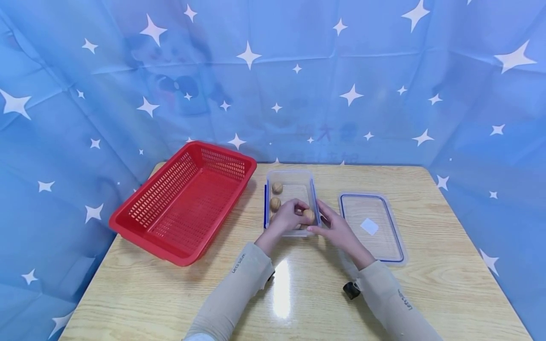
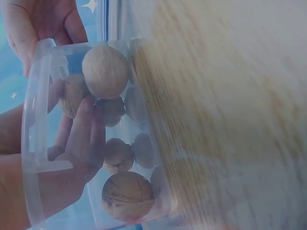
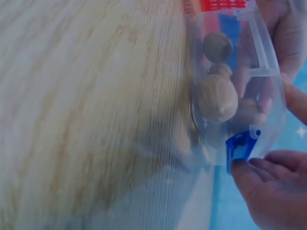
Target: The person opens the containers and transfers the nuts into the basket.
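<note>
A clear plastic food box [image 1: 293, 178] with blue clasps stands on the table, several walnuts [image 1: 275, 204] lying in it. My left hand [image 1: 287, 219] reaches down inside, its fingertips and thumb pinching one walnut [image 2: 73, 98] near the right wall. Below those fingers, more walnuts [image 2: 127, 195] show through the box wall in the left wrist view. From the right, my right hand [image 1: 338, 233] holds the box at its near right corner, thumb at the front and fingers along the side. A blue clasp [image 3: 240, 146] hangs against its fingertips in the right wrist view.
On the left stands a large red plastic basket [image 1: 183, 252] with slotted walls. The clear box lid [image 1: 392, 251], with a blue seal and a white label [image 1: 369, 226], lies flat at the right. A blue starry cloth [image 1: 273, 85] hangs behind the wooden table [image 1: 452, 284].
</note>
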The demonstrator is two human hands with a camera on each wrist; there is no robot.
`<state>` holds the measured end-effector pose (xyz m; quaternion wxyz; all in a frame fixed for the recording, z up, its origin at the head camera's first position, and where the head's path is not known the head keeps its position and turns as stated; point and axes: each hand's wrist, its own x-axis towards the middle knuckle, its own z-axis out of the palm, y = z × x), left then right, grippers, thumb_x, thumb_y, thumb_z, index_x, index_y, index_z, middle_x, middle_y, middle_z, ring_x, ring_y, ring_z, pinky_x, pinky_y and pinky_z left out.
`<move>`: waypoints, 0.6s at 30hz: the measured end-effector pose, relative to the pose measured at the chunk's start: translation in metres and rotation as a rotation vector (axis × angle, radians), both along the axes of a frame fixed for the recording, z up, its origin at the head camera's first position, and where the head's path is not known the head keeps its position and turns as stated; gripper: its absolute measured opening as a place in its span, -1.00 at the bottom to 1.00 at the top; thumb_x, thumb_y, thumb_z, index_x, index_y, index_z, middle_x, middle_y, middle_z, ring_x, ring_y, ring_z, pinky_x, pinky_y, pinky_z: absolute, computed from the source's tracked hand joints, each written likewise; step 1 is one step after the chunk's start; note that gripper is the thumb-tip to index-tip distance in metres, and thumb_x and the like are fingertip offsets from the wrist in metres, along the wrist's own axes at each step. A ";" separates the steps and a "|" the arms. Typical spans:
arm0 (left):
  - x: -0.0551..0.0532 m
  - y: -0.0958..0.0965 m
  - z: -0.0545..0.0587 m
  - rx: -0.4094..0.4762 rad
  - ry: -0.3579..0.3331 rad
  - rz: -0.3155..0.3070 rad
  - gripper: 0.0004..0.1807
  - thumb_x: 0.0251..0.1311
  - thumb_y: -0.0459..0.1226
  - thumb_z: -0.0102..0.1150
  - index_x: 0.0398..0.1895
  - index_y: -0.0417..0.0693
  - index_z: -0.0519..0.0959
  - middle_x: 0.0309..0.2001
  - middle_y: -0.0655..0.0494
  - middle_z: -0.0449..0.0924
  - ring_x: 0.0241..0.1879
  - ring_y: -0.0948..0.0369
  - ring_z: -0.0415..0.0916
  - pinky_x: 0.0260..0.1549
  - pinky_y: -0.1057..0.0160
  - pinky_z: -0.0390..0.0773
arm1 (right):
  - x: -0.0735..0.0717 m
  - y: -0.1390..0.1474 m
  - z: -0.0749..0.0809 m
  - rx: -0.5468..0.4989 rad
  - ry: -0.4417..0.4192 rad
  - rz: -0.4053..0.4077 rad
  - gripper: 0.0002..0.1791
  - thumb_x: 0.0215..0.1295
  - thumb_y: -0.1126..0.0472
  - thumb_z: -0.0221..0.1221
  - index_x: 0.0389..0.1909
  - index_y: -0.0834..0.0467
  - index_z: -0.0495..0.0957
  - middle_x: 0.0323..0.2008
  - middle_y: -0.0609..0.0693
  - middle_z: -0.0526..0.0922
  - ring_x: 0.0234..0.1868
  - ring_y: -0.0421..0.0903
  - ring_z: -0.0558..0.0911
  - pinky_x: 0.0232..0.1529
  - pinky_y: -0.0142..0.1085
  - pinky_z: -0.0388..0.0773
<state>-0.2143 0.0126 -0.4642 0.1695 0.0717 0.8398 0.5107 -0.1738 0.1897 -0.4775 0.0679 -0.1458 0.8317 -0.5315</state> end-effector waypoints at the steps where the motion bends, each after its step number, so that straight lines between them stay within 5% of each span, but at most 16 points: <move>1: 0.000 0.000 0.000 -0.003 -0.001 0.003 -0.65 0.14 -0.30 0.41 0.00 -0.06 0.59 0.00 0.01 0.67 0.06 0.11 0.62 0.06 0.22 0.59 | 0.000 0.000 0.000 0.004 0.002 -0.001 -0.07 0.28 0.31 0.30 0.54 0.33 -0.03 0.55 0.35 -0.02 0.51 0.33 0.14 0.45 0.08 0.20; 18: -0.005 -0.003 0.006 0.097 0.006 0.030 -0.65 0.16 -0.37 0.38 0.02 -0.16 0.57 0.06 -0.08 0.65 0.11 0.02 0.61 0.12 0.16 0.61 | 0.000 0.001 0.001 0.079 -0.011 -0.016 0.01 0.25 0.16 0.35 0.56 0.26 -0.05 0.57 0.30 -0.03 0.52 0.31 0.13 0.46 0.08 0.21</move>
